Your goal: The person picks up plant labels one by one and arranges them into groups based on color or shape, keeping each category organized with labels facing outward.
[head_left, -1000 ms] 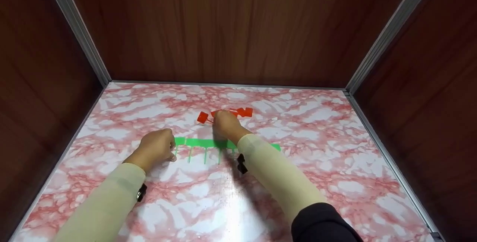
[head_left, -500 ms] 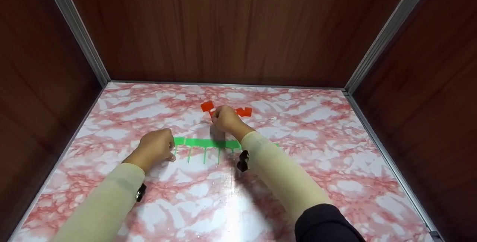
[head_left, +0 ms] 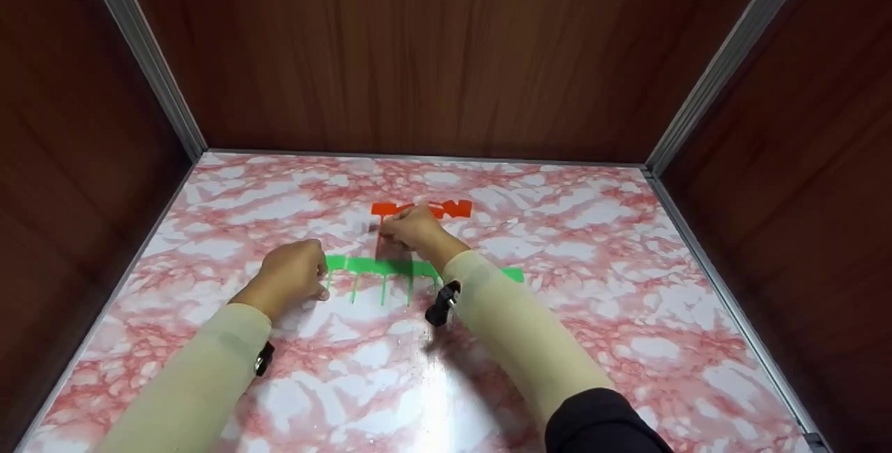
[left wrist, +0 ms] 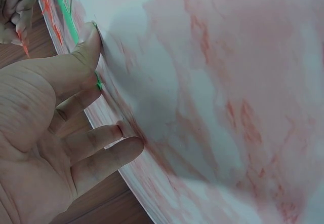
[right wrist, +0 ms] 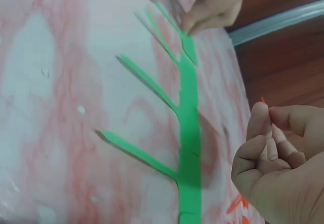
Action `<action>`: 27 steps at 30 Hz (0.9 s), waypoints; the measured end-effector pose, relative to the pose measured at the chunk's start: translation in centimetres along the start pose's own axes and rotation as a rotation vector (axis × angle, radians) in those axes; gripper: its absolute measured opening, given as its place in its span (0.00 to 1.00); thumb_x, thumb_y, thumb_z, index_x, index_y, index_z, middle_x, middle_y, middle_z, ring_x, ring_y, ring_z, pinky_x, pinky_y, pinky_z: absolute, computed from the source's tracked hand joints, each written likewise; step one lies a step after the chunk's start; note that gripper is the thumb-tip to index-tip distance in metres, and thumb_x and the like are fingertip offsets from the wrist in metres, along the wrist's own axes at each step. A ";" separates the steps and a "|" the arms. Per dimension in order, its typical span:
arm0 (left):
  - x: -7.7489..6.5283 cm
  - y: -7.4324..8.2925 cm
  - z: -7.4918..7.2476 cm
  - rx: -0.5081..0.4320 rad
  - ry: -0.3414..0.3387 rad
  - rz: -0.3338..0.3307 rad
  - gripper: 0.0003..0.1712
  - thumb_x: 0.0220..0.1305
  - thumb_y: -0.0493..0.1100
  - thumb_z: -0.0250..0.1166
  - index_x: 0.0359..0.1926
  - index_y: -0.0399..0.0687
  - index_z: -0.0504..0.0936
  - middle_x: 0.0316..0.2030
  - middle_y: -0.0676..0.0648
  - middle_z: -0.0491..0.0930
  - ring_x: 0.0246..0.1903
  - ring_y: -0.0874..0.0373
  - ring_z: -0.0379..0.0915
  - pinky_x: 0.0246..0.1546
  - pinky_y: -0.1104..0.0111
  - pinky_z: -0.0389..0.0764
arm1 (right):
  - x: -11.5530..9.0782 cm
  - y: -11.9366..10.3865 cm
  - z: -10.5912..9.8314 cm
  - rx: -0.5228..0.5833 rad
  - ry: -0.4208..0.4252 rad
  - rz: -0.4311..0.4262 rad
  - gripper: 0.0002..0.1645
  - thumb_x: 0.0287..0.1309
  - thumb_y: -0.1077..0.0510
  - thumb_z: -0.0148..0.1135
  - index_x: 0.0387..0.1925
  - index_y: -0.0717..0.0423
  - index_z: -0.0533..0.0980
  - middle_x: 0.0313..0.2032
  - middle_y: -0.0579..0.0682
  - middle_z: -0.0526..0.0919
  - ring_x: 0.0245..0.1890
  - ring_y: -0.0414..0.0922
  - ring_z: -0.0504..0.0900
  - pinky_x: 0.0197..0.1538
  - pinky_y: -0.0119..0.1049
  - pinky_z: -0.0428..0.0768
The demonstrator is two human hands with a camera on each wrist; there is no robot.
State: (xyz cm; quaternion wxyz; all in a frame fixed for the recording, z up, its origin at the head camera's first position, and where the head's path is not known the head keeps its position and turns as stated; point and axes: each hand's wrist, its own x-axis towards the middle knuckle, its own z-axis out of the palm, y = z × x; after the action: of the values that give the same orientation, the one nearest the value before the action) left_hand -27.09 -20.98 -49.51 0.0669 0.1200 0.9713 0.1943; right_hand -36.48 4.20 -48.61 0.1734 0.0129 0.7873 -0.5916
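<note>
My right hand [head_left: 418,228] pinches the stem of a red T-shaped plant label [head_left: 383,209] between thumb and forefinger, its flat head at the far end. In the right wrist view that hand [right wrist: 283,163] hides nearly all of it; only a red tip shows. A row of green T-shaped plant labels [head_left: 369,266] lies edge to edge on the table, pointed stems toward me. My left hand [head_left: 293,270] rests at the row's left end, thumb and fingers apart, fingertips touching the leftmost green label [right wrist: 188,44]. More red labels [head_left: 456,209] lie behind my right hand.
The table [head_left: 334,383] has a red and white marbled top. Dark wood panels [head_left: 432,56] with metal edge strips [head_left: 732,49] close in the back and both sides. My right forearm crosses over the right part of the green row.
My right hand has lifted a red label off the pile and turned it, so its stem now points toward me. My left hand has stayed in place.
</note>
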 end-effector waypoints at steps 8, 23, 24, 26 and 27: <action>0.1 -0.2 0.0 0.012 0.021 0.017 0.21 0.54 0.41 0.92 0.45 0.40 0.93 0.44 0.44 0.91 0.48 0.41 0.89 0.56 0.41 0.89 | 0.0 0.5 1.0 -0.092 0.021 0.097 0.12 0.68 0.59 0.80 0.27 0.52 0.89 0.24 0.43 0.87 0.26 0.39 0.81 0.34 0.34 0.81; 0.3 -0.2 0.2 0.029 0.026 0.008 0.23 0.54 0.43 0.92 0.47 0.40 0.93 0.46 0.44 0.93 0.51 0.39 0.90 0.56 0.40 0.89 | 1.2 0.3 1.6 -0.326 0.021 0.148 0.11 0.66 0.56 0.84 0.27 0.54 0.93 0.25 0.48 0.93 0.25 0.42 0.86 0.32 0.34 0.83; 0.3 -0.1 0.1 0.029 0.024 0.005 0.23 0.54 0.43 0.92 0.47 0.40 0.93 0.46 0.44 0.93 0.51 0.39 0.90 0.56 0.40 0.89 | 1.2 0.3 1.7 -0.345 0.027 0.152 0.11 0.65 0.55 0.84 0.27 0.54 0.93 0.25 0.48 0.93 0.25 0.43 0.86 0.32 0.34 0.83; 0.3 -0.1 0.0 0.024 0.009 -0.005 0.23 0.55 0.43 0.92 0.48 0.39 0.93 0.47 0.44 0.93 0.52 0.39 0.90 0.57 0.41 0.89 | 1.3 0.3 2.0 -0.395 0.038 0.141 0.11 0.65 0.55 0.84 0.27 0.54 0.94 0.25 0.48 0.93 0.25 0.42 0.85 0.31 0.33 0.81; 0.2 0.0 0.0 0.021 0.001 -0.007 0.23 0.55 0.43 0.92 0.48 0.39 0.92 0.47 0.44 0.92 0.52 0.39 0.90 0.58 0.41 0.89 | 1.3 0.3 2.2 -0.414 0.046 0.136 0.11 0.65 0.55 0.84 0.27 0.55 0.94 0.24 0.48 0.92 0.25 0.42 0.85 0.31 0.33 0.80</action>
State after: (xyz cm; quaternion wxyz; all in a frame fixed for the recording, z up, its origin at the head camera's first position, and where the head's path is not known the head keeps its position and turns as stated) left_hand -27.32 -20.98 -49.51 0.0661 0.1171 0.9737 0.1839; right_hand -37.09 1.99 -49.76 0.1940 0.0437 0.8929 -0.4039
